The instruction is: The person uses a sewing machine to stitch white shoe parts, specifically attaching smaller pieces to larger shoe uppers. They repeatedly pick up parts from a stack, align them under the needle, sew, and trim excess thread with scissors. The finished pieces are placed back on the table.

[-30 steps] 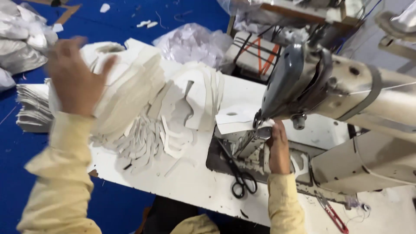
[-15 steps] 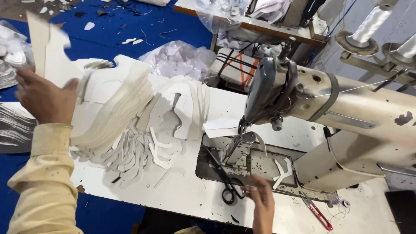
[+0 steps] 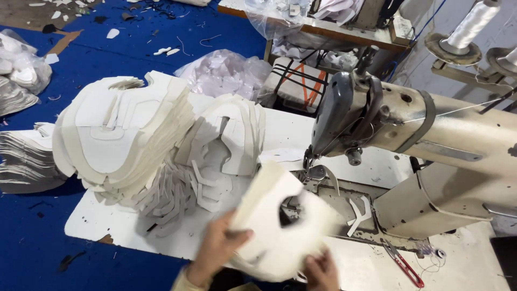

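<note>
Both hands hold one cream cut fabric piece [image 3: 274, 226] with a curved notch, low over the white sewing table [image 3: 124, 226], in front of the needle area. My left hand [image 3: 218, 250] grips its left edge with the thumb on top. At the bottom edge of the piece, my right hand [image 3: 320, 269] pinches it; the piece is blurred. Behind stands a cream industrial sewing machine [image 3: 431, 134], its needle [image 3: 309, 164] just beyond the piece. A tall fanned stack of similar cream pieces [image 3: 124, 134] lies to the left.
Smaller curved cut pieces [image 3: 231, 134] lean beside the stack. Red-handled snips [image 3: 401, 264] lie at the table's right front. Thread cones [image 3: 468, 27] stand behind the machine. A plastic bag of white scraps [image 3: 223, 73] and more pieces [image 3: 24, 159] lie on the blue floor.
My left hand came down from the upper left with a cream piece to the table front. My right hand left the needle plate and took hold of the piece's lower edge.
</note>
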